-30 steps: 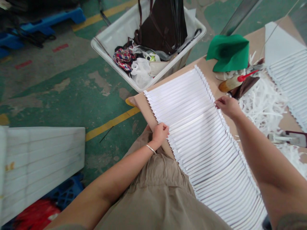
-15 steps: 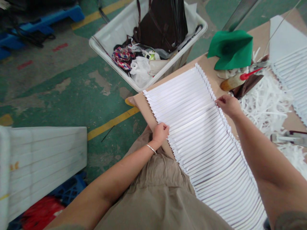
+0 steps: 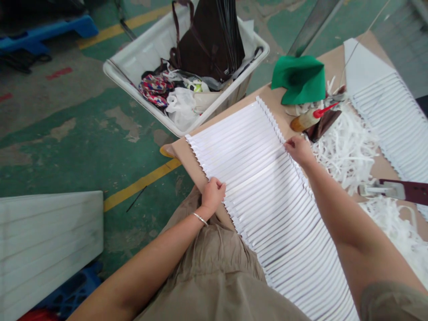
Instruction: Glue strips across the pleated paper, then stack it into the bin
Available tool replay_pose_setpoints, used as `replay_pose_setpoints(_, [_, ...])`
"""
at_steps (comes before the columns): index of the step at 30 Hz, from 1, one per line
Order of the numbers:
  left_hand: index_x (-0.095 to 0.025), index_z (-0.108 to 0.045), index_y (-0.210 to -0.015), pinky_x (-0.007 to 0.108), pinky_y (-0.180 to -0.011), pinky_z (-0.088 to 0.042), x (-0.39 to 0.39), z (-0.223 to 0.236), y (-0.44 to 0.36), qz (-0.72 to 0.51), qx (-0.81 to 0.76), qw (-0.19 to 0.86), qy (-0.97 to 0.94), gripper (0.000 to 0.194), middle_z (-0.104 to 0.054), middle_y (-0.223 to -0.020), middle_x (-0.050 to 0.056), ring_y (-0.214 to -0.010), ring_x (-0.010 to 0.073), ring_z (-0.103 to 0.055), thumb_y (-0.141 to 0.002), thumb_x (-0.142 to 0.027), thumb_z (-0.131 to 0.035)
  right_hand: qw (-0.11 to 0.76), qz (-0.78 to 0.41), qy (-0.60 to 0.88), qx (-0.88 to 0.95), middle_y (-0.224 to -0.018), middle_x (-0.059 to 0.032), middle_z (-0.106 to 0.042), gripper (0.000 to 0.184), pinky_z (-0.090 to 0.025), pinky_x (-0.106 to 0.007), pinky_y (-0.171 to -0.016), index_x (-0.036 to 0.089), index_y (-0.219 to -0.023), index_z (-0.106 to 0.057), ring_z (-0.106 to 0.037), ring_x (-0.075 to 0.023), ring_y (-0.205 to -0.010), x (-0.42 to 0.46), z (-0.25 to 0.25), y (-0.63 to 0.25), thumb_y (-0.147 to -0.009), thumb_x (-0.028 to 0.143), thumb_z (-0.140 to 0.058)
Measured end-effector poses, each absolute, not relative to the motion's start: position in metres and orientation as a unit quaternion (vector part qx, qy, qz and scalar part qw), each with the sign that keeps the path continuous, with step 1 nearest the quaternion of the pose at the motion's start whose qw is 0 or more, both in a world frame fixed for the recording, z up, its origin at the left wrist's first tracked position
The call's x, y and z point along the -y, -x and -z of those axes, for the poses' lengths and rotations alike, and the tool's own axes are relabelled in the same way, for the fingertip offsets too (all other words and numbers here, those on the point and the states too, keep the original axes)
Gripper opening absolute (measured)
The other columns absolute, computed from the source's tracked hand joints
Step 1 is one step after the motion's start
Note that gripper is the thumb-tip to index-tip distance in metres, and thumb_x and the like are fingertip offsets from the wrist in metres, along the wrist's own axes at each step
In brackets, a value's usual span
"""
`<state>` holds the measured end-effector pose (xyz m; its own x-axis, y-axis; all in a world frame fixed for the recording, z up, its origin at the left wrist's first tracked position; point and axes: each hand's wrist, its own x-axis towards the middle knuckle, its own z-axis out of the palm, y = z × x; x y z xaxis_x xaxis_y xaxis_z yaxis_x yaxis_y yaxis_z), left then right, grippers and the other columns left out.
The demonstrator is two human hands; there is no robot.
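Observation:
A long row of overlapping white paper sheets (image 3: 264, 196) lies on the brown-covered table, their edges stepped like shingles. At the row's near-left edge my left hand (image 3: 214, 194) is closed, thumb and fingertips pinching the end of one white sheet. Across from it, my right hand (image 3: 298, 149) pinches the opposite end at the right edge. The pinched ends themselves are mostly covered by the fingers. Right of my right hand lies a bottle (image 3: 312, 117) with a red nozzle and amber contents, beside a heap of white paper strips (image 3: 351, 142).
A green folded piece (image 3: 299, 80) lies at the table's far side. A white bin (image 3: 133, 58) with dark bags stands beyond the table. Another row of white sheets (image 3: 384, 116) is at right, near a maroon-handled metal tool (image 3: 401, 191). A white container (image 3: 53, 236) stands at left.
The view has swung, so the table and bins appear further left, with more of the maroon handle showing. Both hands keep their pinch at nearly the same places on the row.

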<state>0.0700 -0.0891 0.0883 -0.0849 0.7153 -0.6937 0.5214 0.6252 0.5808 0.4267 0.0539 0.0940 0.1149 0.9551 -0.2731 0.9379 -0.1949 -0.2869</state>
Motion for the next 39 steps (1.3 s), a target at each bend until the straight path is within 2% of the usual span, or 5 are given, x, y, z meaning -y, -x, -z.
replay_pose_setpoints(20, [-0.023,-0.041,-0.078,0.023,-0.045,-0.04,0.088,-0.082,-0.07,-0.119,-0.71,0.544,-0.431,0.017,-0.055,-0.051,-0.007,-0.041,0.0134,-0.055,-0.085,-0.029,-0.056,-0.05,-0.162,0.776,0.608,-0.089,-0.0113,-0.069,0.02,-0.042,-0.033,-0.069,0.018,-0.096,-0.067,-0.06,-0.0257,-0.08,-0.055,-0.069,-0.418,-0.087,0.032,-0.056])
replay_pose_setpoints(24, [-0.023,-0.042,-0.084,0.023,-0.049,-0.043,0.094,-0.084,-0.055,-0.165,-0.685,0.576,-0.414,0.012,-0.058,-0.054,-0.007,-0.045,0.0142,-0.059,-0.082,-0.024,-0.053,-0.045,-0.118,0.805,0.58,-0.092,-0.0121,-0.067,0.025,-0.04,-0.032,-0.068,0.017,-0.105,-0.064,-0.058,-0.0247,-0.08,-0.04,-0.082,-0.441,-0.09,0.033,-0.05])
replay_pose_setpoints(29, [-0.022,-0.046,-0.093,0.024,-0.052,-0.043,0.11,-0.09,-0.03,-0.185,-0.678,0.566,-0.43,0.014,-0.06,-0.056,-0.006,-0.047,0.0146,-0.058,-0.082,-0.028,-0.052,-0.075,-0.107,0.801,0.584,-0.106,-0.0121,-0.061,0.03,-0.038,-0.032,-0.069,0.019,-0.11,-0.064,-0.057,-0.0227,-0.083,-0.001,-0.09,-0.492,-0.085,0.023,-0.049])
replay_pose_setpoints(35, [-0.021,-0.048,-0.094,0.024,-0.051,-0.043,0.114,-0.112,-0.038,-0.181,-0.655,0.594,-0.43,0.012,-0.058,-0.057,-0.006,-0.047,0.0139,-0.055,-0.083,-0.027,-0.049,-0.054,-0.126,0.8,0.584,-0.105,-0.0126,-0.06,0.026,-0.042,-0.033,-0.074,0.017,-0.097,-0.07,-0.057,-0.0223,-0.084,0.029,-0.084,-0.506,-0.088,0.03,-0.049])
replay_pose_setpoints(39, [-0.02,-0.052,-0.094,0.024,-0.052,-0.043,0.113,-0.129,-0.051,-0.176,-0.618,0.612,-0.461,0.011,-0.056,-0.058,-0.005,-0.049,0.0132,-0.055,-0.086,-0.026,-0.049,-0.018,-0.124,0.76,0.637,-0.1,-0.012,-0.062,0.021,-0.043,-0.036,-0.081,0.017,-0.086,-0.069,-0.058,-0.0242,-0.087,0.053,-0.114,-0.478,-0.087,0.031,-0.053])
